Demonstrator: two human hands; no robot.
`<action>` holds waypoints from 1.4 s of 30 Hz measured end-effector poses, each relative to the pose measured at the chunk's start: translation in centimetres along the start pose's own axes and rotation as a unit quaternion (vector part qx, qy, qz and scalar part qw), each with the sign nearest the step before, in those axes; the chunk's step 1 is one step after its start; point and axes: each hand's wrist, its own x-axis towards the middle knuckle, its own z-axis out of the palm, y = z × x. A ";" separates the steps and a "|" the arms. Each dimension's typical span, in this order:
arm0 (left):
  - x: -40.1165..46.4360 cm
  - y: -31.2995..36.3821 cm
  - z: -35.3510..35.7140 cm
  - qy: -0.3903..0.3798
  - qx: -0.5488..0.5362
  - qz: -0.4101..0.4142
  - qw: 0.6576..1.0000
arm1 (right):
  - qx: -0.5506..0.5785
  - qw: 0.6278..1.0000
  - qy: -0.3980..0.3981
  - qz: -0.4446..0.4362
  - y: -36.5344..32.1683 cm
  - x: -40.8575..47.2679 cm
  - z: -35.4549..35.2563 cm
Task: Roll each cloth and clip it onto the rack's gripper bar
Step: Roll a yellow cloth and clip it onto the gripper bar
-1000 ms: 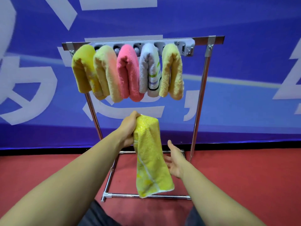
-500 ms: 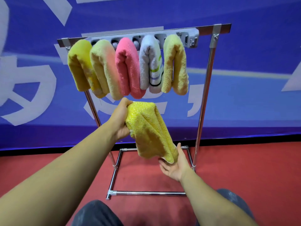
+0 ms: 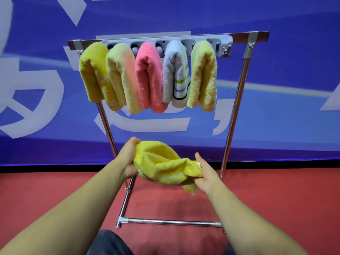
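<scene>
Hands stretch a fluffy yellow terry cloth (image 3: 161, 162) below the rack's gripper bar (image 3: 223, 46): left hand (image 3: 128, 159) fists one bunched end, right hand (image 3: 207, 174) curls around the other.

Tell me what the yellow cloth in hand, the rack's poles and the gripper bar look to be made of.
Yellow cloth: looks like terry towelling, matte and fuzzy, with a looped pile and soft creases between the left hand and right hand.
Rack poles: probably chromed or stainless steel tube, with bright mirror-like streaks.
Gripper bar: seems moulded grey plastic, dull with rounded edges.
</scene>
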 end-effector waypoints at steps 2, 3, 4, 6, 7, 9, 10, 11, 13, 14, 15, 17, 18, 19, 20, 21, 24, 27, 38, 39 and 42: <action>0.6 -0.9 -0.3 -0.018 0.024 -0.052 0.998 | -0.010 1.000 0.004 -0.007 -0.7 -0.6 0.5; 0.9 -1.4 -0.3 -0.027 0.050 -0.079 0.995 | -0.009 1.000 0.012 -0.018 -1.0 -0.9 0.8; 1.0 -1.8 -0.3 -0.032 0.074 -0.103 0.991 | -0.006 1.000 0.008 -0.030 -1.3 -0.9 1.0; 1.3 -3.0 -0.3 -0.042 0.090 -0.150 0.984 | 0.012 0.999 -0.017 -0.032 -1.6 -0.6 1.6; 1.4 -3.5 -0.2 -0.045 0.093 -0.168 0.980 | 0.010 0.999 -0.030 -0.023 -1.8 -0.6 1.9; 1.4 -4.3 -0.2 -0.055 0.110 -0.197 0.973 | -0.002 0.999 -0.046 -0.001 -2.0 -0.7 2.3; 1.4 -4.7 -0.3 -0.060 0.124 -0.211 0.968 | -0.010 0.998 -0.054 0.007 -2.2 -0.7 2.3; 1.4 -5.1 -0.4 -0.060 0.140 -0.222 0.963 | -0.030 0.998 -0.062 0.009 -2.4 -0.8 2.3; 1.9 -5.8 -0.9 -0.047 0.164 -0.221 0.960 | -0.084 0.993 -0.080 -0.002 -2.7 -0.9 2.0; 2.1 -6.0 -1.2 -0.040 0.165 -0.210 0.963 | -0.110 0.990 -0.093 -0.007 -2.8 -1.0 1.8; 2.4 -6.2 -1.4 -0.026 0.166 -0.193 0.967 | -0.125 0.986 -0.107 -0.006 -3.0 -1.0 1.6; 2.9 -6.3 -1.9 0.009 0.150 -0.156 0.976 | -0.135 0.983 -0.125 -0.006 -3.5 -1.3 1.4; 2.9 -6.2 -2.1 0.037 0.146 -0.132 0.980 | -0.140 0.982 -0.125 -0.012 -3.7 -1.3 1.3; 2.9 -6.0 -2.2 0.066 0.140 -0.102 0.983 | -0.151 0.981 -0.120 -0.022 -4.1 -1.2 1.1; 3.0 -5.9 -2.4 0.092 0.125 -0.068 0.986 | -0.167 0.979 -0.110 -0.037 -4.4 -1.3 1.0; 3.1 -5.7 -2.7 0.114 0.100 -0.032 0.988 | -0.184 0.977 -0.095 -0.055 -4.7 -1.3 0.9; 3.5 -4.9 -3.3 0.197 0.019 0.051 0.979 | -0.222 0.967 -0.042 -0.115 -5.3 -1.2 0.2; 3.3 -3.8 -3.4 0.241 -0.023 0.097 0.965 | -0.252 0.953 0.013 -0.167 -5.6 -0.7 -0.2; 3.1 -2.8 -3.3 0.180 0.210 0.164 0.947 | -0.638 0.686 0.158 -0.311 -6.5 0.1 -1.0; 3.2 -2.8 -3.5 0.180 0.220 0.152 0.947 | -0.656 0.674 0.158 -0.299 -6.5 0.2 -1.1; 3.2 -3.0 -3.8 0.209 0.263 0.123 0.934 | -0.675 0.670 0.166 -0.260 -6.8 0.0 -1.3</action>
